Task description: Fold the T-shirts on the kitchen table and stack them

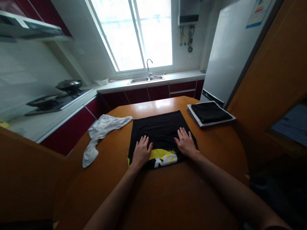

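Note:
A black garment (158, 126), folded to a rough rectangle, lies flat on the wooden table (168, 198) in front of me. Its near edge carries a yellow and white print with large letters. On the garment's left near part rests my left hand (143, 150), palm down with fingers stretched out. My right hand (185, 143) lies flat on the right side, fingers slightly spread and thumb pointing inward. Neither hand grips the cloth. Light creases run across the far half of the garment.
A crumpled white garment (105, 126) lies at the table's left edge. At the right stands a stack of folded clothes (211, 112), black on top and white beneath. Beyond the table are a counter with a sink (139, 80), a stove with pans (69, 85) and a fridge (227, 48).

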A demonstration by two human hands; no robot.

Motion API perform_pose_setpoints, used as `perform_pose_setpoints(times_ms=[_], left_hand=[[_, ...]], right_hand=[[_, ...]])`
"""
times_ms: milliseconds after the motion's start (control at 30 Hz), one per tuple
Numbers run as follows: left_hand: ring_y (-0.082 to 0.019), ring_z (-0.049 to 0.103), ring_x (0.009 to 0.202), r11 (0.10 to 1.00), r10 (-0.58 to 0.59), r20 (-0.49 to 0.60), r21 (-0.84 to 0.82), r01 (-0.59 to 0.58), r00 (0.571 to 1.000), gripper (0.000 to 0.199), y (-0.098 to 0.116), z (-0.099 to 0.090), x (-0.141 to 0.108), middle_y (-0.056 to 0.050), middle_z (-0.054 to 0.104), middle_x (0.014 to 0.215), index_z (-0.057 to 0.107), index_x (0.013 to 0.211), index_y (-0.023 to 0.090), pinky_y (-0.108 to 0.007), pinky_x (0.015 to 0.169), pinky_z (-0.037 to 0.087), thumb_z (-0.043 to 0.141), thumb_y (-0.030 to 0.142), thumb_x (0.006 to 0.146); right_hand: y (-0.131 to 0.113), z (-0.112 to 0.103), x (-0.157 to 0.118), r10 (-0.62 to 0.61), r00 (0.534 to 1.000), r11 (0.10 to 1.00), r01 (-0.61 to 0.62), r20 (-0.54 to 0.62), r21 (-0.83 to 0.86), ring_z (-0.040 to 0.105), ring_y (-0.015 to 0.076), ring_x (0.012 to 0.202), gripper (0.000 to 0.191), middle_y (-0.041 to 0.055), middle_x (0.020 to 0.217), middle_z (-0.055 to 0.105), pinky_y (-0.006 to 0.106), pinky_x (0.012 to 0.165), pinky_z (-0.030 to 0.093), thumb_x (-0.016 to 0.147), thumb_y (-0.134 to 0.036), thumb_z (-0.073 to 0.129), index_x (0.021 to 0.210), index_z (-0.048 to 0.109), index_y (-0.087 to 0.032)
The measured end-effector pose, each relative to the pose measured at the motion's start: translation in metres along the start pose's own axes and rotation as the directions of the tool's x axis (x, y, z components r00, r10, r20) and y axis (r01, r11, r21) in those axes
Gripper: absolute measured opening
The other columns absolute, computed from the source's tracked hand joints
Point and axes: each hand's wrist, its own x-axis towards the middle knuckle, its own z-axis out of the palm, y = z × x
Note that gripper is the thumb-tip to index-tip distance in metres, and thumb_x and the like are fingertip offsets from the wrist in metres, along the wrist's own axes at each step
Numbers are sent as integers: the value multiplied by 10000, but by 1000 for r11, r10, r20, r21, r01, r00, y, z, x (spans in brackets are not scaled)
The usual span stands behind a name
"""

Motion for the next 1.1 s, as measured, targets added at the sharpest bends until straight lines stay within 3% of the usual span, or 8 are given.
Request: perform_pose_setpoints(times_ms=[100,200,433,533,667,767,967,1100], left_hand=[[-310,296,1495,999,-40,-37,16,40,999,544,-5,-1,1,-154,411,1569,491,1468,131,-544,1197,271,370,420,1023],[-345,287,1494,996,-79,12,38,79,997,574,-10,5,0,-169,399,1572,483,1475,122,-571,1189,267,403,444,1006],[-310,293,1497,997,-28,-89,70,34,996,535,-6,2,0,-142,399,1579,486,1473,142,-538,1204,259,375,394,1015],[-319,301,1493,996,14,-23,84,-12,1000,562,-1,1,-4,-145,399,1577,493,1471,157,-557,1201,251,405,463,1007],[-336,290,1495,999,-16,86,48,12,996,621,3,3,-6,-170,351,1595,475,1481,141,-574,1186,263,433,527,995],[-321,283,1499,999,-29,61,-37,31,998,586,-2,-8,0,-169,368,1588,485,1468,120,-555,1194,261,400,486,1019],[-261,424,1433,969,-61,-72,-242,42,996,525,-23,-51,-2,-152,508,1501,492,1461,102,-439,1189,339,376,364,1022],[-257,333,1483,992,43,-16,-120,-45,999,524,-23,-41,-32,-129,448,1551,463,1486,121,-459,1215,284,372,365,1031]], right_hand=[[15,5,6,59,997,998,-57,53,-27,167,277,1532,651,179,1640,242,520,1219,124,1025,-440,324,1542,339,-46],[23,10,9,80,993,996,-76,88,-49,192,290,1525,665,192,1629,264,533,1214,141,1019,-445,343,1536,338,-26],[8,3,3,14,999,999,-16,-51,-40,142,259,1539,628,162,1645,237,518,1225,94,1026,-411,308,1545,337,-59],[-2,6,0,-72,997,997,73,30,-14,147,244,1539,616,142,1647,242,509,1227,101,1029,-427,306,1544,356,-93],[-6,12,-1,-87,987,996,86,139,12,179,261,1532,608,149,1638,263,532,1218,134,1028,-436,324,1535,378,-103],[1,5,1,-81,994,996,78,73,42,202,258,1526,584,138,1633,285,518,1216,170,1030,-401,310,1525,396,-102],[10,-12,-3,-13,990,993,29,-139,117,251,239,1512,547,133,1600,367,463,1220,206,1023,-324,274,1477,471,-91],[-3,1,-12,-149,985,982,158,-87,108,221,218,1522,535,112,1613,346,449,1225,188,1007,-264,277,1483,467,-111]])
